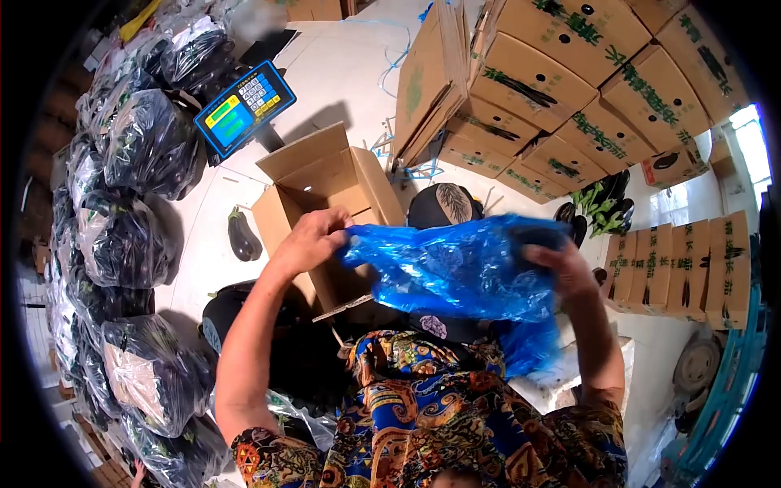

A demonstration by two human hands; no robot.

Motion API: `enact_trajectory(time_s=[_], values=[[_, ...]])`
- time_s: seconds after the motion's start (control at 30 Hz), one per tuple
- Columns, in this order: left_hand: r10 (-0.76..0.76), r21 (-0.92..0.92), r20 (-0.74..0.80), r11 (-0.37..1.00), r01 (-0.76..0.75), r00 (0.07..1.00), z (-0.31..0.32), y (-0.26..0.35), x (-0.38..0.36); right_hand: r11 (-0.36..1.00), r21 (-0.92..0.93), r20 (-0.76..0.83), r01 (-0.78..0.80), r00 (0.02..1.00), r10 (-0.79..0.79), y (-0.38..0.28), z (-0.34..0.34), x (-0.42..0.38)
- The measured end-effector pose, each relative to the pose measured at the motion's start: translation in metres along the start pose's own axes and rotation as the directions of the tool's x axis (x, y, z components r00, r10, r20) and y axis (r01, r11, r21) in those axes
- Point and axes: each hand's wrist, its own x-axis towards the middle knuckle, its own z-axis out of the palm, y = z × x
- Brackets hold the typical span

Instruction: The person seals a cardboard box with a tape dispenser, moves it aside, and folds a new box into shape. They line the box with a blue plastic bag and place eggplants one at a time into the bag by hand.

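Observation:
A thin blue plastic bag is stretched out in front of my body, crumpled and shiny. My left hand pinches its left end between thumb and fingers. At the other end, my right hand grips the bag, slightly blurred, with part of the fingers hidden by the film. Below and behind my left hand stands an open cardboard box with its far flap raised; its visible inner floor is dark in shadow. Left of the box, a single eggplant lies on the floor.
Bulging clear bags of eggplants line the left side. A digital scale display stands beyond the box. Printed cartons are stacked at the upper right, with loose eggplants beneath. More cartons stand at the right.

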Motion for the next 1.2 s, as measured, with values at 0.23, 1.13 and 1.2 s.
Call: enact_trajectory(time_s=[0.23,1.13,1.2], values=[[-0.314,0.53,-0.25,0.747,0.401,0.916,-0.069,-0.032,-0.015,0.963,-0.256,0.18,0.09,0.983,-0.044,-0.023,0.109,0.045],[-0.406,-0.82,-0.329,0.57,-0.045,0.853,-0.024,-0.007,0.003,0.996,-0.038,0.058,0.076,0.996,-0.074,0.001,0.216,0.134],[-0.431,-0.866,-0.305,0.497,-0.058,0.849,-0.021,-0.002,0.002,0.985,0.138,0.114,0.103,0.986,-0.119,0.006,0.215,0.136]])
